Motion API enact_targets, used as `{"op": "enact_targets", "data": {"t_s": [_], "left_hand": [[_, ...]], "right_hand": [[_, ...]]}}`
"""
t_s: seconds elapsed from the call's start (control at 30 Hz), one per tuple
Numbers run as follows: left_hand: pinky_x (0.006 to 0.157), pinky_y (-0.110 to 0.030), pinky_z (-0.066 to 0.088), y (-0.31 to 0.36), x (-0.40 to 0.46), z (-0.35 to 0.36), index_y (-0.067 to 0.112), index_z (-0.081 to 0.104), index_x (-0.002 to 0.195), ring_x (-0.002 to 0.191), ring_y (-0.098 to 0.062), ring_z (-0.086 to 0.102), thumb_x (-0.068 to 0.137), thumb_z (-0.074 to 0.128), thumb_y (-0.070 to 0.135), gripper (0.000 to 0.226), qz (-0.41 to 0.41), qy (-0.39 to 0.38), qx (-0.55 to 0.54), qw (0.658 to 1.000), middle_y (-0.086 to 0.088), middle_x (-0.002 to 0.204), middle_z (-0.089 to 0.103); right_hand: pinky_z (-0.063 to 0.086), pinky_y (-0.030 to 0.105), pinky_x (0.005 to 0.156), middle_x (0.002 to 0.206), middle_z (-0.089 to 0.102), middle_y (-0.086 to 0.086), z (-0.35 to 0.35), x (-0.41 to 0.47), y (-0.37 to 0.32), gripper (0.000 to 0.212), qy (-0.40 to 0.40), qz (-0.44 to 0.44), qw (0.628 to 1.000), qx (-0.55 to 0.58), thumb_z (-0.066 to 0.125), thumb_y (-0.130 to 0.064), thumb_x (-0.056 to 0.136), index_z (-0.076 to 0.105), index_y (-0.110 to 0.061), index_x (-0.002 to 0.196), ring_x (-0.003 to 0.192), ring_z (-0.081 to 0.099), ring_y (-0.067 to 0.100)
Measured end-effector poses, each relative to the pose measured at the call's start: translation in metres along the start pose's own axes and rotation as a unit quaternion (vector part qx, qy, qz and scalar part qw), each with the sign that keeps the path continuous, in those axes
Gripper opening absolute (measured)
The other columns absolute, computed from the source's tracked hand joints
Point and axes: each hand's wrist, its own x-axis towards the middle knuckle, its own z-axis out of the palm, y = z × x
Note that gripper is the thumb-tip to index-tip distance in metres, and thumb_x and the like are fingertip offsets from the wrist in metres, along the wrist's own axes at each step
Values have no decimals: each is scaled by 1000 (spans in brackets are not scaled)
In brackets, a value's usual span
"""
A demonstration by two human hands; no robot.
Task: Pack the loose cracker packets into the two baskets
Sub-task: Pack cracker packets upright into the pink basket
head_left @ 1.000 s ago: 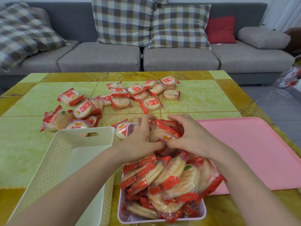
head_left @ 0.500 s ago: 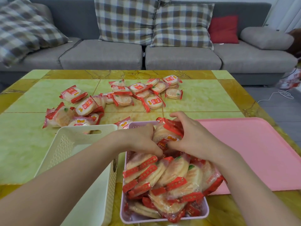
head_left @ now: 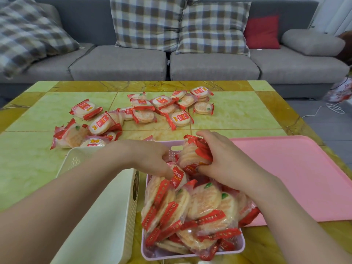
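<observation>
While your right hand (head_left: 226, 161) grips a small upright stack of cracker packets (head_left: 196, 154) at the far end of the lilac basket (head_left: 194, 252), thumb on the near side and fingers curled over the top, your left hand (head_left: 152, 159) has dropped lower than it was a second ago. Back then it lay against that stack from the left; now its fingers curl down into the basket and press on a packet with a red label (head_left: 179, 177) lying just below the stack. I cannot tell whether they actually hold that packet or only push on it.

Compared with a second ago, more of the basket's far wall and its handle slot shows beside the stack. The basket is packed with packets standing on edge (head_left: 196, 210), heaped above the rim at the near end. Your left forearm crosses over the cream basket (head_left: 106, 216), which stands touching the lilac one on its left.

Loose packets (head_left: 144, 113) lie in the same spread on the green and yellow table (head_left: 238, 113) beyond both baskets, and the pink tray (head_left: 297, 174) sits to the right as before.
</observation>
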Motion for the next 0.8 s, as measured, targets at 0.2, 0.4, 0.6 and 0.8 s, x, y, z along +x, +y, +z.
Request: {"op": "enact_targets", "data": {"t_s": [0.2, 0.4, 0.6, 0.8], "left_hand": [[73, -30, 51, 3, -5, -1, 22, 57, 109, 91, -19, 67, 80, 70, 57, 47, -10, -15, 9, 1000, -1, 104, 69], [79, -31, 51, 10, 5, 10, 22, 67, 101, 95, -23, 67, 97, 44, 53, 38, 13, 13, 31, 999, -2, 100, 70], [75, -32, 47, 23, 31, 14, 13, 66, 109, 89, -22, 61, 102, 41, 33, 33, 37, 4, 36, 999, -2, 96, 65], [92, -47, 54, 6, 44, 21, 12, 70, 108, 98, -26, 68, 90, 43, 25, 34, 49, -2, 13, 999, -9, 103, 73]], "right_hand": [[44, 43, 99, 129, 47, -4, 4, 6, -4, 77, -30, -24, 996, -83, 72, -25, 80, 38, -32, 149, 119, 46, 24], [39, 40, 110, 145, 39, -9, 4, 10, 1, 85, -72, -10, 997, -16, 74, -27, 81, 32, -34, 154, 133, 37, 19], [43, 35, 107, 137, 45, -9, 5, 9, 2, 70, -34, -16, 998, 45, 72, -38, 84, 43, -32, 148, 128, 45, 14], [43, 40, 104, 135, 51, -9, 8, 8, 3, 69, -20, -22, 1000, -11, 69, -45, 82, 47, -28, 145, 125, 46, 18]]}}
